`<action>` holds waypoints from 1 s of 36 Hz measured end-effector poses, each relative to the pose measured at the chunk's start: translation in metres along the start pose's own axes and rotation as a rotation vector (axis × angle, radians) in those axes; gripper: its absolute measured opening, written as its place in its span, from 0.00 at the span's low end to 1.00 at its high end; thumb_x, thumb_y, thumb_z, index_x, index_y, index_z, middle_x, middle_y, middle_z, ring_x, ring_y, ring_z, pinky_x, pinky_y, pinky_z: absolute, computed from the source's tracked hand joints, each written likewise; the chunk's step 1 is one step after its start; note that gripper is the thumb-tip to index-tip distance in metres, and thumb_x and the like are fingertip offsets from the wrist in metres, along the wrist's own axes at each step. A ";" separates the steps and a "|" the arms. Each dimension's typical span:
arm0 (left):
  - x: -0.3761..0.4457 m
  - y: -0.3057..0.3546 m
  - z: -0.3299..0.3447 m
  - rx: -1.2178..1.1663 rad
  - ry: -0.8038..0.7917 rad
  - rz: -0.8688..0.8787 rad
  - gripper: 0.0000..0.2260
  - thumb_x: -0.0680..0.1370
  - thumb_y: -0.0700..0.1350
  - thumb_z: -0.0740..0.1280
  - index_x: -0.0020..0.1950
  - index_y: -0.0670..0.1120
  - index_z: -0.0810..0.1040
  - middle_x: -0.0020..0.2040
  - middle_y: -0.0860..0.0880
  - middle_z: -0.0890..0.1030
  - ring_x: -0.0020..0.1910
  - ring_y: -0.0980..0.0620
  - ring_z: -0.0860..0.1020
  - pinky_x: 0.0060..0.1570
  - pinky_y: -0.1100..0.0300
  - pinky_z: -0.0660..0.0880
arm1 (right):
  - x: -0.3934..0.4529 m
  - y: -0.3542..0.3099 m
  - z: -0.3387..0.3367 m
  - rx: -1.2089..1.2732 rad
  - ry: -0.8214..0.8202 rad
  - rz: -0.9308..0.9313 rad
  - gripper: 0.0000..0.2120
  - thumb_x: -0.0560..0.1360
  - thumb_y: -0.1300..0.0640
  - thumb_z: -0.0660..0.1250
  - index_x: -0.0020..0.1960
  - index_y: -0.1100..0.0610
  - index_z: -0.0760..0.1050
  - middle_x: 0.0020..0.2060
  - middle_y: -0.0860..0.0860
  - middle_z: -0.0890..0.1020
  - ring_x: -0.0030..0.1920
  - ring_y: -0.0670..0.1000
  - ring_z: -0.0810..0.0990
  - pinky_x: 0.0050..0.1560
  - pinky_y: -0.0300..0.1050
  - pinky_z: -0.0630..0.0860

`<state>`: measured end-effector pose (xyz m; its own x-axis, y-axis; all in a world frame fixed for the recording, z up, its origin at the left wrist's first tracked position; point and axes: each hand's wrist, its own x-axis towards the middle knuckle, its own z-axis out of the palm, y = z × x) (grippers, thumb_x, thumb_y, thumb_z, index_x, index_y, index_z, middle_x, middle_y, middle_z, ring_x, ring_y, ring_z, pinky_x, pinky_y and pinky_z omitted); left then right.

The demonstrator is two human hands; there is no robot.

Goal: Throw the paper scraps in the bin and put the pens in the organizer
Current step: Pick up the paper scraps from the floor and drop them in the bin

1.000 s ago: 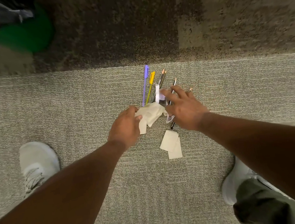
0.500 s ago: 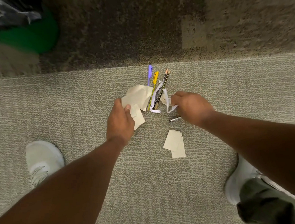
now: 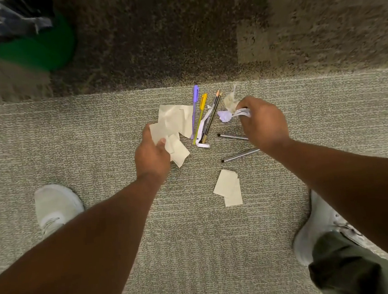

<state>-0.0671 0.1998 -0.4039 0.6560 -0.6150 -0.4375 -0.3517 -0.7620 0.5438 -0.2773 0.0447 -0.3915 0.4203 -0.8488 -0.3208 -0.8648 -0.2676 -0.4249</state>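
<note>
My left hand (image 3: 152, 154) grips a bunch of cream paper scraps (image 3: 173, 123) just above the carpet. My right hand (image 3: 262, 122) pinches small crumpled scraps (image 3: 228, 109), cream and pale purple. Between the hands lie a purple pen (image 3: 194, 108), a yellow pen (image 3: 200, 114) and two pencils (image 3: 212, 114) over a white paper strip (image 3: 203, 143). Two grey pens (image 3: 233, 136) (image 3: 240, 155) lie partly under my right wrist. Two flat cream scraps (image 3: 229, 187) lie nearer to me.
A green bin (image 3: 34, 49) with a black liner stands at the far left. My two white shoes (image 3: 55, 206) (image 3: 322, 227) flank the spot. The carpet (image 3: 196, 240) turns darker behind the pens. No organizer is in view.
My right hand lifted away to the right with crumpled scraps, uncovering two grey pens. My left hand gathered more cream scraps and holds them fanned out.
</note>
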 end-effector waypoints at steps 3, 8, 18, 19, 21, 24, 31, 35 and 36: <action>0.001 -0.002 -0.002 -0.021 0.047 -0.026 0.13 0.81 0.41 0.63 0.65 0.40 0.73 0.58 0.40 0.81 0.57 0.41 0.79 0.53 0.60 0.70 | -0.008 -0.003 -0.001 0.097 0.006 -0.033 0.08 0.79 0.58 0.64 0.57 0.50 0.76 0.43 0.51 0.80 0.37 0.49 0.74 0.31 0.39 0.61; 0.010 0.005 -0.007 -0.043 0.028 -0.017 0.12 0.82 0.42 0.61 0.64 0.39 0.71 0.58 0.39 0.80 0.57 0.41 0.78 0.54 0.56 0.73 | -0.032 -0.008 0.013 0.191 -0.249 -0.151 0.15 0.76 0.60 0.67 0.61 0.47 0.76 0.49 0.52 0.71 0.42 0.46 0.72 0.38 0.36 0.67; 0.066 0.015 -0.003 0.372 -0.268 0.294 0.13 0.79 0.44 0.67 0.62 0.41 0.77 0.70 0.44 0.67 0.68 0.43 0.62 0.70 0.50 0.63 | -0.039 -0.033 0.061 -0.062 -0.480 -0.155 0.29 0.77 0.57 0.66 0.76 0.52 0.62 0.60 0.58 0.80 0.59 0.61 0.79 0.53 0.51 0.76; 0.070 0.016 -0.004 0.408 -0.296 0.315 0.12 0.78 0.44 0.68 0.60 0.42 0.78 0.74 0.45 0.64 0.70 0.43 0.60 0.71 0.48 0.63 | -0.038 -0.036 0.064 -0.077 -0.472 -0.143 0.26 0.77 0.57 0.66 0.73 0.53 0.65 0.58 0.58 0.81 0.58 0.61 0.79 0.51 0.50 0.76; 0.074 0.018 -0.005 0.462 -0.328 0.348 0.09 0.77 0.45 0.69 0.56 0.45 0.79 0.78 0.46 0.57 0.72 0.42 0.58 0.70 0.46 0.64 | -0.037 -0.042 0.068 -0.071 -0.437 -0.115 0.20 0.76 0.59 0.65 0.68 0.53 0.71 0.55 0.58 0.81 0.56 0.61 0.80 0.49 0.49 0.76; 0.077 0.022 -0.007 0.518 -0.340 0.370 0.08 0.77 0.44 0.69 0.55 0.46 0.79 0.80 0.49 0.53 0.72 0.44 0.59 0.66 0.45 0.68 | -0.035 -0.046 0.071 -0.081 -0.402 -0.086 0.14 0.76 0.60 0.63 0.60 0.55 0.77 0.54 0.57 0.79 0.55 0.61 0.80 0.51 0.49 0.76; 0.076 0.031 -0.008 0.613 -0.292 0.402 0.08 0.77 0.45 0.69 0.55 0.47 0.80 0.79 0.50 0.54 0.70 0.45 0.63 0.63 0.46 0.71 | -0.037 -0.032 0.058 0.044 -0.366 -0.156 0.10 0.75 0.56 0.68 0.55 0.58 0.79 0.50 0.56 0.76 0.48 0.58 0.79 0.43 0.47 0.73; 0.076 0.037 -0.008 0.841 -0.219 0.620 0.10 0.76 0.49 0.70 0.55 0.48 0.81 0.80 0.46 0.48 0.68 0.43 0.63 0.62 0.47 0.68 | -0.022 -0.018 0.037 0.068 -0.317 -0.221 0.14 0.72 0.53 0.70 0.55 0.57 0.78 0.49 0.53 0.75 0.45 0.53 0.76 0.43 0.46 0.73; 0.078 0.038 -0.007 0.896 -0.220 0.670 0.10 0.75 0.49 0.70 0.55 0.49 0.81 0.80 0.45 0.46 0.71 0.42 0.60 0.64 0.47 0.66 | -0.017 -0.014 0.032 0.067 -0.306 -0.234 0.14 0.72 0.53 0.70 0.56 0.57 0.78 0.49 0.52 0.74 0.44 0.52 0.76 0.42 0.46 0.73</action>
<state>-0.0246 0.1243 -0.4118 0.0560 -0.9078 -0.4156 -0.9954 -0.0830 0.0472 -0.2632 0.0773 -0.4068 0.6752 -0.5907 -0.4418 -0.7204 -0.3991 -0.5673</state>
